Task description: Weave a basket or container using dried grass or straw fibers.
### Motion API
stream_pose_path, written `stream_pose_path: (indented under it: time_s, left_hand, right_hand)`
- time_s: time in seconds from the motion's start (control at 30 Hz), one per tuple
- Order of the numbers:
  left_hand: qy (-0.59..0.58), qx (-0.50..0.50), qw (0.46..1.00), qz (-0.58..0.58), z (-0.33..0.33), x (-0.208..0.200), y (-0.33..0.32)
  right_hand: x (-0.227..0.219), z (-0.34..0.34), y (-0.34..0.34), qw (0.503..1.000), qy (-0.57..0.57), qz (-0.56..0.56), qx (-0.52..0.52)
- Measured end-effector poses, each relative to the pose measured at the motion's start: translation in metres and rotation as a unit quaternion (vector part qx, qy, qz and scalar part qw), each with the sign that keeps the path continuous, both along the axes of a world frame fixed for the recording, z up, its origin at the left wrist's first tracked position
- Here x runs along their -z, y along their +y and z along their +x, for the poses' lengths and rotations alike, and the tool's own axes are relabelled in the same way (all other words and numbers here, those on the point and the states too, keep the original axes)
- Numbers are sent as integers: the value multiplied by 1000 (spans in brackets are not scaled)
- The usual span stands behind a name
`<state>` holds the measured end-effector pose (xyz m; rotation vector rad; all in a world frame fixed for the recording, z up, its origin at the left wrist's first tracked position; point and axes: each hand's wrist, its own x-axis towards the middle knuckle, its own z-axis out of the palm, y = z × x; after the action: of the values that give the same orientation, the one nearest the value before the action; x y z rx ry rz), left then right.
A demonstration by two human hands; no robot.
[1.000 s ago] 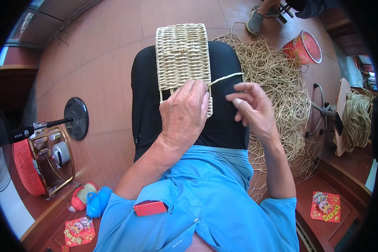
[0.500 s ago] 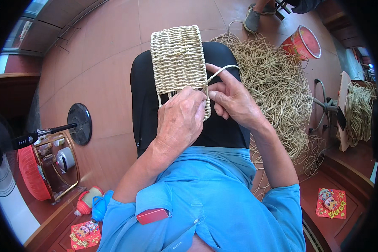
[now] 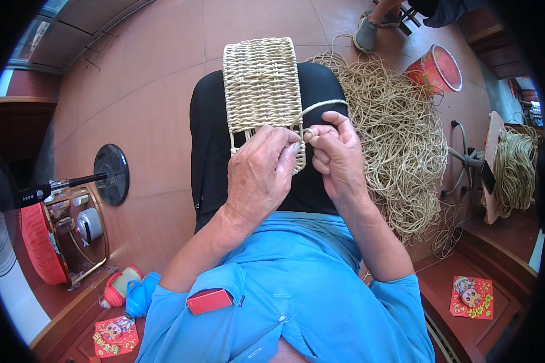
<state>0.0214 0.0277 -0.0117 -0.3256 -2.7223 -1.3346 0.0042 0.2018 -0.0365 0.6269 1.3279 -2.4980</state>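
Observation:
A cream woven panel (image 3: pixel 263 85) of twisted cord lies across my black-trousered thighs. Its near part has a gap in the weave where bare frame bars show. My left hand (image 3: pixel 257 166) is closed over this gap, thumb and forefinger pinching at the right-hand bar; the other fingertips are hidden. Just right of it, my right hand (image 3: pixel 340 151) pinches a short bit of cord (image 3: pixel 309 134) between thumb and curled fingers, with the forefinger raised. A loose strand (image 3: pixel 321 104) arcs from the panel's right edge over my thigh toward the pile.
A large tangled cord pile (image 3: pixel 399 145) spreads over the floor at right, with a red bucket (image 3: pixel 437 69) behind it. Another person's shoe (image 3: pixel 364 35) is beyond. A stand fan's round base (image 3: pixel 111 174) and blue bottle (image 3: pixel 140 295) are left; a cord hank (image 3: pixel 516 163) hangs far right.
My right hand has drawn down and turned, its forefinger leaving the strand and now pointing up while thumb and fingers pinch cord. My left hand stays at the panel's gap.

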Motion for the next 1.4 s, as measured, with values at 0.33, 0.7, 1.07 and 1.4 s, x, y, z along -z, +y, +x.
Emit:
stream_pose_path:
  time_s: [0.33,0.7,1.07,1.4]
  left_hand:
    - [117,49,984,-127,-16,18,24]
    - [105,-10,994,-24,-12,14,3]
    - [-4,-45,999,-23,-13,0,-5]
    - [43,-26,999,12,-22,9,-10]
  right_hand:
    - [14,-31,186,992,29,-103,64]
    - [-26,-29,358,945,33,196,261]
    - [-12,25,9,694,414,578,-112]
    - [-9,25,1,651,424,611,-152]
